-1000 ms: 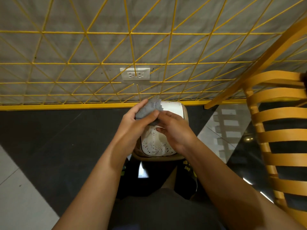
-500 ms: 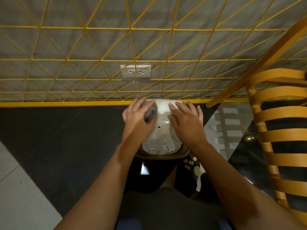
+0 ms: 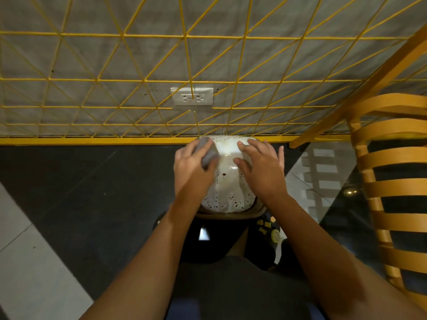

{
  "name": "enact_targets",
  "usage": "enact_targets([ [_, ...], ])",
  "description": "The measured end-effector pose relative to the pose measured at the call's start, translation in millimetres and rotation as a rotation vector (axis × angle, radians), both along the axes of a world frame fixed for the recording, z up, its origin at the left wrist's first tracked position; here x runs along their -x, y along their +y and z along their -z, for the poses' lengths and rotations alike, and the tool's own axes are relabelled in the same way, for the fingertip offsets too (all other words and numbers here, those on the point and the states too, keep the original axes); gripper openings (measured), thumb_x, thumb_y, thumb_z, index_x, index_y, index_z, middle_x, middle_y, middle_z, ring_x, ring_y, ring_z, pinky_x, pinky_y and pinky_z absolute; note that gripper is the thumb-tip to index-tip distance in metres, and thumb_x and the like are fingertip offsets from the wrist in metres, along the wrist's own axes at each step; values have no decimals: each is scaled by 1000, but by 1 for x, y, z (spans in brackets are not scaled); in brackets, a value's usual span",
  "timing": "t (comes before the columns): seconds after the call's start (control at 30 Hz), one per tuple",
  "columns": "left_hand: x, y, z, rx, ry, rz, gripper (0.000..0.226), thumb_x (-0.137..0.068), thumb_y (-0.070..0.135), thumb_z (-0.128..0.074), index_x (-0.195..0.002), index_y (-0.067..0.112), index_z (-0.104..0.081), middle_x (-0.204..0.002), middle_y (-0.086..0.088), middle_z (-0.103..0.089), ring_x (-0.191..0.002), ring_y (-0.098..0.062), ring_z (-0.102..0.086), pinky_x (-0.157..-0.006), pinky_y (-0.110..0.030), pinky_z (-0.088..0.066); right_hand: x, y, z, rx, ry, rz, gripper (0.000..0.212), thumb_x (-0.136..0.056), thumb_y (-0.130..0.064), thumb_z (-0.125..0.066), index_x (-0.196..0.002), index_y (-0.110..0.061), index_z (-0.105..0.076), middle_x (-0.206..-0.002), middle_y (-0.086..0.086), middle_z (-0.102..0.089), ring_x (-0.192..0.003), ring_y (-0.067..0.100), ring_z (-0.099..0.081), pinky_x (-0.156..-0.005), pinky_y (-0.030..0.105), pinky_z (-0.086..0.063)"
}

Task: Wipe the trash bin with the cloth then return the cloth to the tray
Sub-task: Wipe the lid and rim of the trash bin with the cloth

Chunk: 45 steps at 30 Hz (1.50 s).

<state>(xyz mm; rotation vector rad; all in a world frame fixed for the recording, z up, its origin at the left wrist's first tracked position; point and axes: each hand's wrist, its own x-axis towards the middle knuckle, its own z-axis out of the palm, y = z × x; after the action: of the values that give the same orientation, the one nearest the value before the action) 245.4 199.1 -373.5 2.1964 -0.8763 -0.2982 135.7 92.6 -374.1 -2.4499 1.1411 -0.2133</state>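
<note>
Moving from bunching the grey cloth to wiping, the left hand grips it against the speckled trash bin. The right hand lies flat with fingers spread, steadying the bin.

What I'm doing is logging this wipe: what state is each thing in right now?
trash bin: standing, both hands on it.
cloth: bunched, pressed against the bin's upper left.
left hand: holds the cloth.
right hand: fingers spread, flat on the bin.
wall outlet: nothing plugged in.

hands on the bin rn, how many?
2: left hand holds the cloth against the bin's left side; right hand lies flat on its right. Neither hidden.
</note>
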Motion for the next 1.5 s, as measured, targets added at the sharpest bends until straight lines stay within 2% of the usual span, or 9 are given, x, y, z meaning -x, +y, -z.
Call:
enact_targets([
  [0.13, 1, 2, 3, -77, -226, 123, 38, -84, 25, -64, -122, 24, -60, -124, -2, -57, -115, -27, -44, -94, -37, -28, 0, 0, 0, 2, 6, -6, 40, -90, -41, -50, -128, -29, -51, -139, -5, -46, -137, 20, -26, -114, 48, 5],
  [0.27, -22, 3, 5, -105, -72, -111, 38, -88, 30, -57, -125, 24, -57, -127, -1, -54, -119, -23, -37, -90, -28, -19, 1, -1, 0, 5, 13, -5, 40, -90, -42, -50, -128, -29, -51, -139, -6, -46, -137, 20, -26, -113, 50, 7],
  [0.47, 9, 21, 0, -38, -178, 163, 35, -80, 9, -64, -115, 15, -65, -118, -6, -61, -108, -29, -50, -89, -34, -29, -1, -5, -1, -14, 40, -9, 40, -89, -42, -51, -127, -30, -51, -138, -6, -46, -135, 18, -28, -112, 53, 7],
  [0.6, 1, 12, -3, -60, -189, 147, 34, -78, 5, -61, -111, 14, -66, -118, -7, -61, -109, -32, -50, -87, -37, -30, -2, -3, -1, -20, 36, -8, 40, -89, -42, -51, -128, -30, -51, -138, -5, -46, -135, 19, -29, -112, 55, 6],
  [0.77, -8, -14, -8, -159, -64, -18, 34, -83, 14, -57, -116, 21, -63, -122, -1, -57, -115, -24, -42, -85, -29, -22, 0, -2, -1, -9, 34, -8, 41, -89, -43, -50, -128, -30, -51, -138, -5, -46, -134, 17, -31, -111, 55, 7],
  [1.07, 2, -34, -4, -167, -136, 61, 31, -86, 20, -56, -116, 20, -62, -122, -6, -57, -116, -26, -42, -92, -34, -25, 0, -1, 1, 12, 28, -7, 40, -89, -44, -50, -127, -31, -51, -138, -7, -46, -135, 16, -29, -111, 55, 7],
  [1.2, -22, -65, -8, -268, 9, -37, 27, -87, 35, -55, -107, 21, -67, -106, -7, -64, -108, -25, -49, -95, -37, -34, 0, -1, -1, 21, 34, -13, 39, -89, -43, -50, -126, -30, -52, -138, -7, -46, -136, 17, -28, -111, 56, 7],
  [1.37, -24, -66, -8, -261, -25, 208, 23, -88, 37, -54, -102, 24, -67, -107, -2, -66, -107, -24, -52, -93, -39, -38, 2, -1, -1, 22, 59, -15, 42, -90, -45, -47, -130, -32, -49, -142, -7, -42, -139, 19, -23, -110, 55, 10],
  [1.5, -44, -67, -9, -350, 53, 20, 34, -89, 39, -54, -104, 10, -66, -98, -14, -66, -97, -31, -59, -87, -41, -48, 1, 1, 0, 21, 70, -6, 43, -90, -46, -46, -132, -33, -46, -144, -8, -40, -140, 20, -22, -109, 56, 12],
])
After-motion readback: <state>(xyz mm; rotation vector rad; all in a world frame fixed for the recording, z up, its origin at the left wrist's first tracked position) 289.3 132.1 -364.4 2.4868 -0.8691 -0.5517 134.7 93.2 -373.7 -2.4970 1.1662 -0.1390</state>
